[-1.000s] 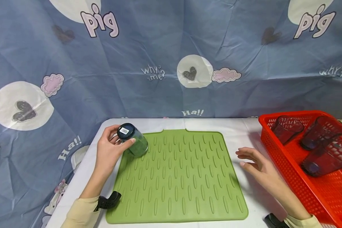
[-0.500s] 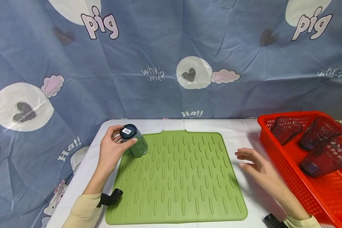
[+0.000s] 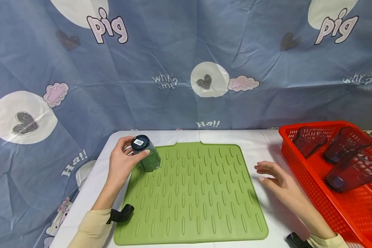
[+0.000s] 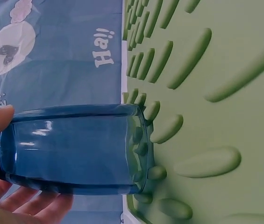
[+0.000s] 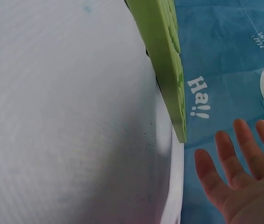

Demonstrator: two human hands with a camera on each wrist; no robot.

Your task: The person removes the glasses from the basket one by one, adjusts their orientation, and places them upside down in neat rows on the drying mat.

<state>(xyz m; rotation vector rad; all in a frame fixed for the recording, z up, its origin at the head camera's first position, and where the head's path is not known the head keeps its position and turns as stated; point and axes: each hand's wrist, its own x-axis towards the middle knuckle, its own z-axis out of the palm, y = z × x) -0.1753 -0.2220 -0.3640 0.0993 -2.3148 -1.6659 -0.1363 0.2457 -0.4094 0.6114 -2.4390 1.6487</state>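
A blue-tinted drinking glass [image 3: 148,157] stands upside down at the far left corner of the green ridged mat [image 3: 192,199], its labelled base facing up. My left hand [image 3: 122,162] holds it near the base, thumb on the near side and fingers round the other. In the left wrist view the rim of the glass [image 4: 75,149] meets the mat's raised ridges. My right hand [image 3: 280,182] hovers between the mat and the red basket, fingers loosely bent and holding nothing. The right wrist view shows the fingers of that hand [image 5: 244,186] spread beside the mat's edge [image 5: 164,65].
On the right stands a red perforated plastic basket [image 3: 313,186]. Several tinted glasses, one of them a tumbler [image 3: 310,141] at the back, lie or lean in it. A white cloth [image 3: 260,144] covers the table. Behind it hangs a blue printed curtain [image 3: 161,41].
My left hand has shifted slightly right and tipped the glass more upright onto the mat, then kept still. The right hand has barely moved.
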